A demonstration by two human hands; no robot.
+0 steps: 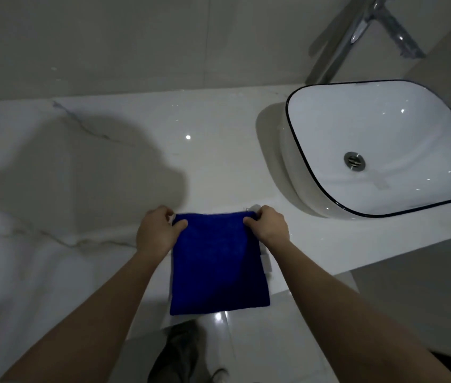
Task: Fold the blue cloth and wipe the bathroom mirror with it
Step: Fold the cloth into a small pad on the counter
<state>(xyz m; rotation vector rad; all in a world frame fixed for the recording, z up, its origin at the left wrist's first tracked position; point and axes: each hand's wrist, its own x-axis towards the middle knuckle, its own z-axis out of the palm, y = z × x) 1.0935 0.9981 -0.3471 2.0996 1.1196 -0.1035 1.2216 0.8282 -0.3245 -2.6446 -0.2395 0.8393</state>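
We're mid-fold: our left hand (154, 233) and right hand (270, 224) each pinch a top corner of the blue cloth (219, 264), hanging at the bench (219, 128) edge. Next, we'd judge, another fold, then the mirror, out of view.

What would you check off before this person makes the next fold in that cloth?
1. Left hand pinching the cloth at its far left corner: ok.
2. Right hand pinching the far right corner: ok.
3. Far edge pulled straight between the hands: ok.
4. Cloth fully on the counter: not ok, its near end overhangs the edge.
5. Cloth apart from the sink: ok.
6. Mirror within reach: cannot tell, it is out of view.
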